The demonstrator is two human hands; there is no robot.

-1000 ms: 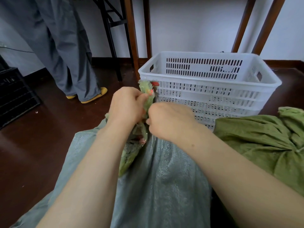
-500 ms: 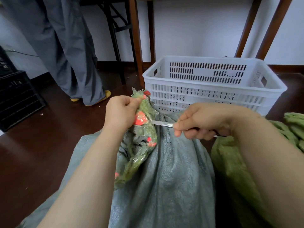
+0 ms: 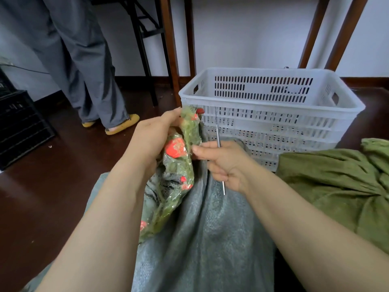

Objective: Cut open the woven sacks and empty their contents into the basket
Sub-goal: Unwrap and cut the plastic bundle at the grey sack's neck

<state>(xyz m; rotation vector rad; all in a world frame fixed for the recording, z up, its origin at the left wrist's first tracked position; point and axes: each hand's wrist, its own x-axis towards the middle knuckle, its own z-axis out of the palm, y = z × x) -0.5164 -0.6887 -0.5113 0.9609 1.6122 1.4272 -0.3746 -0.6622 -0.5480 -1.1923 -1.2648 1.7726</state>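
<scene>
While the left hand (image 3: 155, 135) grips the sack's bunched neck (image 3: 185, 144), the right hand (image 3: 225, 163) holds a blade (image 3: 218, 133) upright.

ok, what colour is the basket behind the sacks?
White, with slotted walls; clearest in the head view.

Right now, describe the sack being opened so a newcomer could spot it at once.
Start at the white slotted basket on the dark floor; two sacks lie in front of it. The one being opened is the grey woven sack on the left, running toward the camera between the forearms. Unlike the plain olive-green sack to its right, its bunched neck, green with red print, is gripped by the left hand.
</scene>
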